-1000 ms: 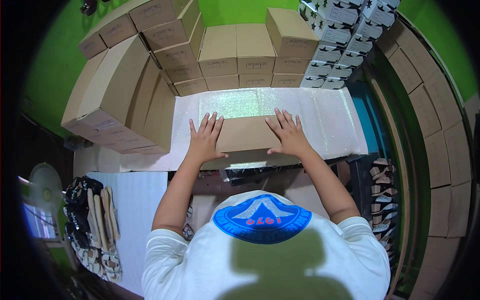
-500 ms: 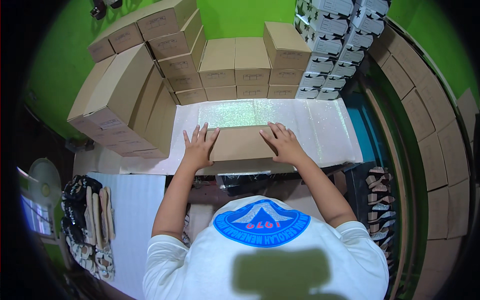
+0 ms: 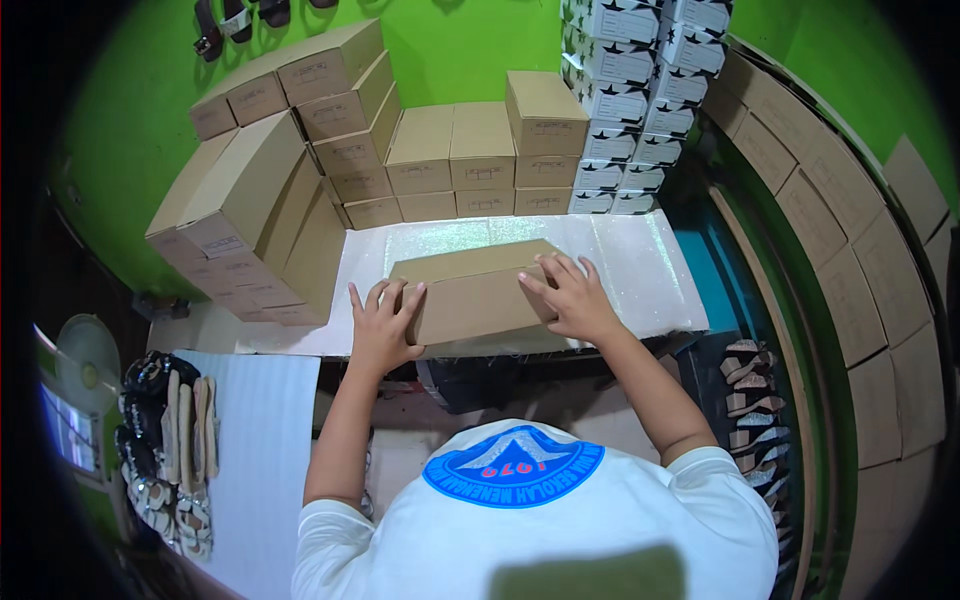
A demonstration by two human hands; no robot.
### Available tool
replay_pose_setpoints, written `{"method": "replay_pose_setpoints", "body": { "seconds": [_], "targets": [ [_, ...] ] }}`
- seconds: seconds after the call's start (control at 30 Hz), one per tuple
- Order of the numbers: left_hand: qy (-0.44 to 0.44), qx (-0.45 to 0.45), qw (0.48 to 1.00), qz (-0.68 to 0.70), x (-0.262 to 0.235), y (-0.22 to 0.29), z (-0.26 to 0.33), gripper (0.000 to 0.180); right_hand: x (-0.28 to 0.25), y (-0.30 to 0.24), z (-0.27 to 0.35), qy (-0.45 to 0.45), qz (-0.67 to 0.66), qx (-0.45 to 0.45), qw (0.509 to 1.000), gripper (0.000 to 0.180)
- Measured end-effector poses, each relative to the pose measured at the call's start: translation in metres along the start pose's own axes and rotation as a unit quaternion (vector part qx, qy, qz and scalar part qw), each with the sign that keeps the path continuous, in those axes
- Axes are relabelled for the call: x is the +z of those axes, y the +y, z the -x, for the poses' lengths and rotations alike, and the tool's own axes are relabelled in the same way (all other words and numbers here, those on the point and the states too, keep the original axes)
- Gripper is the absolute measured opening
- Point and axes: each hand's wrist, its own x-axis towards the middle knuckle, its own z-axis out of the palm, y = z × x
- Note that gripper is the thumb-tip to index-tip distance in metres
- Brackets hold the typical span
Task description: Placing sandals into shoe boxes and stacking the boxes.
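Note:
Between my two hands is a closed brown cardboard box [image 3: 475,308] at the near edge of the table, its right end a bit farther off than its left. My left hand [image 3: 383,325] grips the left end, fingers over the upper edge and thumb low on the near side. At the other end my right hand [image 3: 575,298] holds on with bent fingers over the top corner. The underside of the box is hidden, so I cannot tell whether it rests on the glittery white tabletop [image 3: 610,265].
Brown boxes [image 3: 245,180] are stacked at the left and along the back [image 3: 483,145]. White star-patterned boxes [image 3: 610,100] tower at the back right. Sandals [image 3: 165,450] lie on a pale board [image 3: 265,420] at the left; more footwear [image 3: 752,400] lines the right. Brown boxes [image 3: 860,300] fill the right side.
The box has turned and tilted between my hands, its right end swinging away, and more of its far face shows. My fingers have curled more tightly round its ends. The view has shifted slightly.

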Motion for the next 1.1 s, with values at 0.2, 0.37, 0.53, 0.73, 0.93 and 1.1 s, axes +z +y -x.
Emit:
{"method": "replay_pose_setpoints", "body": {
  "seconds": [0.2,0.37,0.53,0.73,0.93,1.1],
  "targets": [
    [0.075,0.060,0.995,0.003,-0.034,0.016,-0.014,0.095,-0.052,0.012,0.019,0.087,0.027,0.000,0.996,0.084],
    [0.136,0.125,0.979,0.083,-0.046,0.022,-0.038,0.093,-0.100,0.031,0.041,0.137,0.080,-0.010,0.987,0.084],
    [0.179,0.186,0.958,0.122,-0.060,0.038,-0.067,0.096,-0.150,0.054,0.054,0.176,0.159,-0.034,0.971,0.076],
    [0.268,0.232,0.926,0.130,-0.091,0.087,-0.132,0.098,-0.208,0.103,0.070,0.196,0.234,0.007,0.952,0.086],
    [0.345,0.266,0.889,0.142,-0.110,0.163,-0.221,0.096,-0.272,0.192,0.092,0.234,0.306,0.032,0.922,0.094],
    [0.420,0.256,0.861,0.126,-0.114,0.236,-0.295,0.098,-0.314,0.257,0.106,0.246,0.412,0.112,0.870,0.086]
  ]
}}
